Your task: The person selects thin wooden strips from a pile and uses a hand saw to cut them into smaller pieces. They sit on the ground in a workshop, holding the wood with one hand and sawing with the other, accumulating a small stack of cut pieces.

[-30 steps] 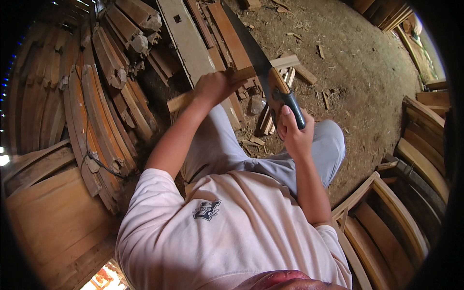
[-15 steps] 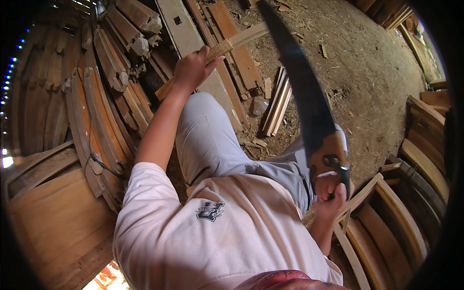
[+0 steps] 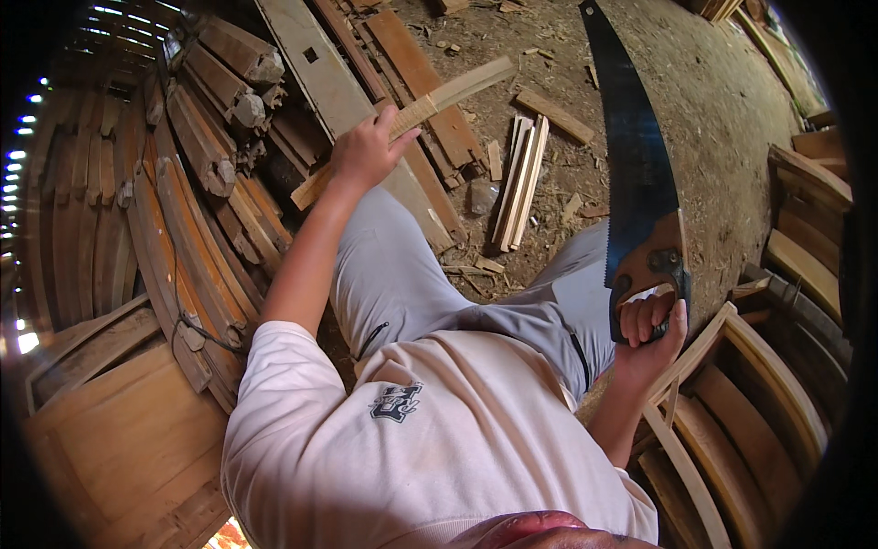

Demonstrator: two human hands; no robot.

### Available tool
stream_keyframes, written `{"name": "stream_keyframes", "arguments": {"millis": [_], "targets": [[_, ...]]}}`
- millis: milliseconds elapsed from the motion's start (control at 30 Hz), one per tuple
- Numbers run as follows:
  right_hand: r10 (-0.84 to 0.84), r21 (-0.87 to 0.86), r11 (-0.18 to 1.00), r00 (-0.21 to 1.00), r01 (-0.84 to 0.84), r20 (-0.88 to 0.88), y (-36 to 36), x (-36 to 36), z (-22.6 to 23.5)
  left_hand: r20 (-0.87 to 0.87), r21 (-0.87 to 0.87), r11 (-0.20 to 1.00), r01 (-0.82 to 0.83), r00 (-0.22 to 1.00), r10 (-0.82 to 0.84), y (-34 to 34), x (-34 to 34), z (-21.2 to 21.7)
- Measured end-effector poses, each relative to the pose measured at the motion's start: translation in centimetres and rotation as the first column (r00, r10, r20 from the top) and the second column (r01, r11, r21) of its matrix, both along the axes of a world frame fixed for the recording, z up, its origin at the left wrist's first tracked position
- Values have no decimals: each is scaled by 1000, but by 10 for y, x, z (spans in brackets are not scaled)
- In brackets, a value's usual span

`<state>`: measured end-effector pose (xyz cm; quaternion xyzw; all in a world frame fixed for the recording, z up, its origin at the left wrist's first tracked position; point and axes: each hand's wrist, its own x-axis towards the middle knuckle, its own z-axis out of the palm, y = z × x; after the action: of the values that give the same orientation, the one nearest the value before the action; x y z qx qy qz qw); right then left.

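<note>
My right hand (image 3: pixel 647 322) is wrapped round the handle of a hand saw (image 3: pixel 642 151), whose dark blade points away from me with its teeth toward the left. The blade is apart from any wood. At the left, my left hand (image 3: pixel 368 151) grips a wooden strip (image 3: pixel 462 85) that slants from near my knee up to the right. That strip lies across a long pale board (image 3: pixel 340 82) with a square hole in it. Part of the strip is hidden under my left hand.
Several thin sticks (image 3: pixel 521 188) lie bundled on the dirt floor (image 3: pixel 713 137), near a short loose plank (image 3: pixel 555 115). Stacked beams (image 3: pixel 187 238) crowd the left side. Curved wooden frames (image 3: pixel 764 384) stand close by my right arm.
The saw has swung to the right and stands more upright in my right hand, away from the strip's end. My left hand keeps its hold on the strip.
</note>
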<state>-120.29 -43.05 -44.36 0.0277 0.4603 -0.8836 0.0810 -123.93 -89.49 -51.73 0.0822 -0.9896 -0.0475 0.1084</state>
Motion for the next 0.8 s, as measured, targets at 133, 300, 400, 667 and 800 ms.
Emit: {"name": "stream_keyframes", "arguments": {"millis": [133,300,400,667,800], "targets": [[-22,34,999,1000,22,17,-8,-1,2,67,-14,1000,0,998,1,-10,-5,-32],[-78,88,994,995,72,65,-13,-6,4,234,20,1000,-10,972,5,-23,-8,-68],[-90,121,989,994,82,67,-20,-11,2,289,86,995,-46,957,20,-45,-2,-90],[-26,116,993,993,13,115,-54,-25,-7,327,346,924,-162,944,43,-75,21,-131],[-11,129,992,988,-10,157,-78,-24,-11,416,376,901,-218,908,46,-79,22,-155]]}}
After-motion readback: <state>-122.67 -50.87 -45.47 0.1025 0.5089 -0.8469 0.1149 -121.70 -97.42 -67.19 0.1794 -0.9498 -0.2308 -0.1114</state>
